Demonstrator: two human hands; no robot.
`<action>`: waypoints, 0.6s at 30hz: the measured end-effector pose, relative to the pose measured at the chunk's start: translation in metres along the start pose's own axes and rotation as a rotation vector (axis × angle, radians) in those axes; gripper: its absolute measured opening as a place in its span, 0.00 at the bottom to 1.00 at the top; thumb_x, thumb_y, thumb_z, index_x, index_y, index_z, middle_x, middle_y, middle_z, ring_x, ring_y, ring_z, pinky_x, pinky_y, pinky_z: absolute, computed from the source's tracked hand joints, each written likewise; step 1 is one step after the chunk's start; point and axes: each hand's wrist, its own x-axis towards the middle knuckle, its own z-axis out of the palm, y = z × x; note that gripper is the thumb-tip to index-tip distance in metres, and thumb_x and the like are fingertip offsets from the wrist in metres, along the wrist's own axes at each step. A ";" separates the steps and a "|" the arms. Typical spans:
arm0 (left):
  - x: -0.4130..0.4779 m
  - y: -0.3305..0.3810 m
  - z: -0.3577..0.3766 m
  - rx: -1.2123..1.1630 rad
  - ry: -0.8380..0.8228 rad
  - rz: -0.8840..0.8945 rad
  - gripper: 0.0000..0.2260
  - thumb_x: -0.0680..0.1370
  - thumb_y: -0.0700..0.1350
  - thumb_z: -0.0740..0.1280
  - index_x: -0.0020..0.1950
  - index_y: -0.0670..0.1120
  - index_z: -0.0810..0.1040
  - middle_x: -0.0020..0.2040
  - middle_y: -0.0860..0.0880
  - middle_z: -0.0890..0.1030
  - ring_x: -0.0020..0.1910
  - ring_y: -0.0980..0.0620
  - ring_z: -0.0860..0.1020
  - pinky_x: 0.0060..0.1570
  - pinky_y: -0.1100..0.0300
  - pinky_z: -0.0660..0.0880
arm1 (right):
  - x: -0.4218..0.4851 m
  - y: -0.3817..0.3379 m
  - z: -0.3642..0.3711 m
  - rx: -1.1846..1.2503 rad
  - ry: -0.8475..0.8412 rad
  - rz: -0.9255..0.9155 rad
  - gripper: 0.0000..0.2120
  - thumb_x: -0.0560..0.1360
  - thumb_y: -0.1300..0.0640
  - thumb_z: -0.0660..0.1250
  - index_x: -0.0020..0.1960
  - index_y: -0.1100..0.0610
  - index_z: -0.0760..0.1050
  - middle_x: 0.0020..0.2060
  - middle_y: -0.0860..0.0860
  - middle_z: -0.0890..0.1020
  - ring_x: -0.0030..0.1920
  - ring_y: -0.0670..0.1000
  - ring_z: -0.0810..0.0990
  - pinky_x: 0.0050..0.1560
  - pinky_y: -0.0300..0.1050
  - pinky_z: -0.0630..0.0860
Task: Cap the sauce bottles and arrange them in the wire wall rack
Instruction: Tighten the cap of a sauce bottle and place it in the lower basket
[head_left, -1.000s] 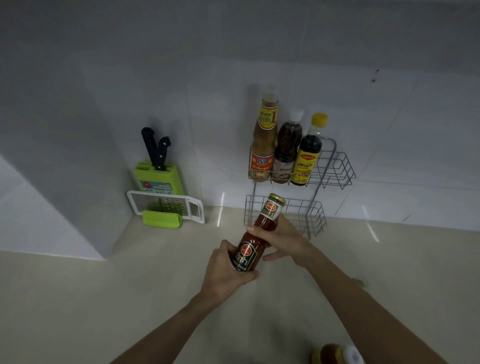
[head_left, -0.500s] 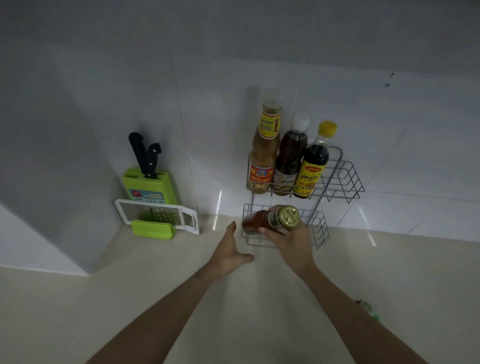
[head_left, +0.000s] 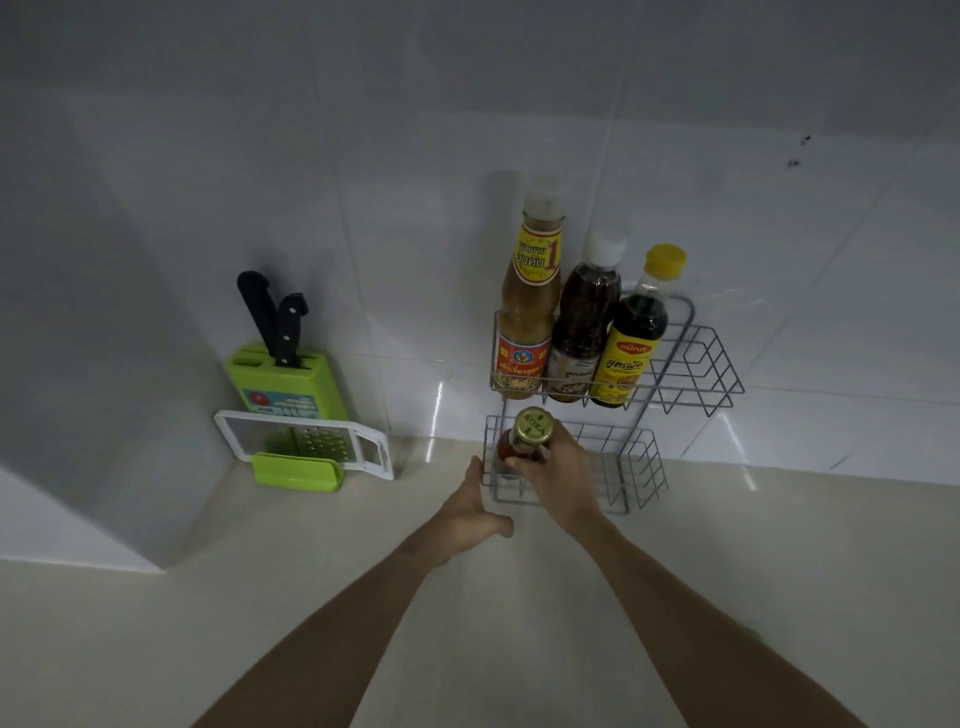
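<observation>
My right hand (head_left: 563, 475) grips a red sauce bottle with a gold cap (head_left: 523, 439) and holds it upright inside the left end of the wire rack's lower basket (head_left: 636, 478). Whether its base touches the basket floor is hidden by my fingers. My left hand (head_left: 467, 512) hovers just in front of the rack's left edge, fingers apart and holding nothing. In the upper basket (head_left: 701, 364) stand three capped bottles: a tall tan one with a yellow neck label (head_left: 530, 312), a dark brown one with a white cap (head_left: 584, 322) and a dark one with a yellow cap (head_left: 636, 332).
A green knife block with two black-handled knives (head_left: 283, 371) stands in the left corner, a white grater (head_left: 306, 441) leaning against it on a green base. A white tiled wall juts out on the left. Beige countertop (head_left: 779, 571) lies below.
The red bottle went from both hands above the counter into the lower basket, now standing upright. My left hand let go of it and stays beside the rack.
</observation>
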 end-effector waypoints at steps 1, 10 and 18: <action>0.000 -0.001 0.000 -0.003 0.000 -0.001 0.52 0.69 0.43 0.74 0.80 0.50 0.40 0.81 0.50 0.51 0.77 0.48 0.56 0.61 0.61 0.65 | 0.004 0.001 0.000 -0.023 -0.005 0.007 0.23 0.65 0.59 0.77 0.57 0.53 0.75 0.51 0.49 0.83 0.53 0.49 0.79 0.52 0.40 0.74; 0.002 0.001 -0.003 -0.002 -0.029 -0.020 0.51 0.69 0.41 0.73 0.80 0.50 0.41 0.80 0.50 0.55 0.77 0.48 0.58 0.65 0.58 0.66 | 0.024 -0.004 0.004 -0.158 -0.084 0.049 0.24 0.68 0.55 0.76 0.61 0.57 0.73 0.56 0.53 0.83 0.55 0.53 0.81 0.53 0.44 0.76; 0.002 0.002 -0.006 -0.008 -0.071 -0.017 0.48 0.71 0.38 0.71 0.79 0.50 0.39 0.79 0.49 0.55 0.76 0.48 0.58 0.59 0.61 0.65 | 0.025 -0.006 0.013 -0.173 -0.077 0.053 0.24 0.69 0.53 0.76 0.60 0.58 0.72 0.57 0.55 0.82 0.56 0.55 0.81 0.55 0.48 0.76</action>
